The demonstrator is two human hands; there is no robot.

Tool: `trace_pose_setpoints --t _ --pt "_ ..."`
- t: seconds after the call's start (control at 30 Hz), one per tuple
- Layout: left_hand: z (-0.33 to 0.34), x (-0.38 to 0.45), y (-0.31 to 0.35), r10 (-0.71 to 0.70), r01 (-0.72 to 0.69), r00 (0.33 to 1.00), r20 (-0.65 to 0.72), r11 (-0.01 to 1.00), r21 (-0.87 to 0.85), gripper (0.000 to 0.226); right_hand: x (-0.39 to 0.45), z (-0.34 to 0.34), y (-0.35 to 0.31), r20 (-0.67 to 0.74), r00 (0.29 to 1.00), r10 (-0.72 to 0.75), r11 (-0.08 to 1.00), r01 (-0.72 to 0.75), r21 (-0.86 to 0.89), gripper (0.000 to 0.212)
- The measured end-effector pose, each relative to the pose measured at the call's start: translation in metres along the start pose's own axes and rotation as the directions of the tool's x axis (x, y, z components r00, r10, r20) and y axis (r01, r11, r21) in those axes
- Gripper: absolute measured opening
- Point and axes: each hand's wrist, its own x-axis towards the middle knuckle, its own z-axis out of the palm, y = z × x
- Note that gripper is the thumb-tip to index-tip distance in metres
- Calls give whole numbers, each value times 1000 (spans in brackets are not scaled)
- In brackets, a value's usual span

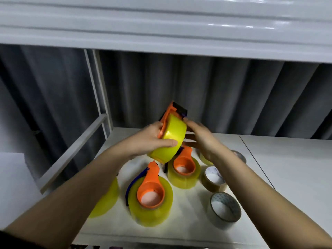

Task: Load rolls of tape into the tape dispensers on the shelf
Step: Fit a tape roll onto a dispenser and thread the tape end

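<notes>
Nearest on the white shelf board (pixel 197 229) lies a glossy clear tape ring with a grey patterned core (pixel 225 207). Held above the shelf, a shiny yellow tape roll on an orange plastic dispenser (pixel 168 135) is gripped by the left hand (pixel 150 139), thumb across its near rim. The right hand (pixel 201 139), fingers spread, touches its right face. Beneath lie two loaded orange dispensers (pixel 150 194).

No legible text anywhere.

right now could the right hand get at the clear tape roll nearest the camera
Probably yes: the right hand is open beside the held yellow roll, and the clear roll lies uncovered on the shelf below its forearm.
</notes>
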Motion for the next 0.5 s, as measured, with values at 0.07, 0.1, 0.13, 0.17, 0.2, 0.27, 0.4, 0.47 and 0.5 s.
trace_pose_setpoints --t 0.07,0.1,0.13,0.17,0.2,0.27,0.4,0.47,0.5 --pt "-15 8 -7 -51 60 997 -56 982 178 47 8 18 -1 5 1000 1 1000 -1 -26 39" --pt "-23 12 -11 -74 97 992 -99 963 251 48 12 28 -2 29 1000 -4 999 6 -48 31" --pt "-30 15 -15 -93 132 986 -139 943 305 52 17 37 -2 55 998 -11 997 15 -81 23" --pt "-37 19 -22 -121 176 977 -177 923 341 55 23 45 -1 74 997 -10 993 19 -114 19" --pt "-44 22 -26 -146 211 969 -198 909 360 58 29 54 1 86 996 -1 988 14 -155 17" --pt "-55 28 -37 -189 280 950 -248 866 413 63 43 71 6 104 995 1 977 21 -213 16" --pt "-71 41 -58 -182 341 925 -333 784 519 76 64 102 16 103 995 8 951 24 -308 9" --pt "-77 48 -75 -146 327 927 -346 768 551 99 74 117 23 87 995 40 940 -8 -342 11" --pt "-78 52 -84 -140 340 921 -364 745 574 105 80 123 30 75 996 52 935 -22 -354 11"
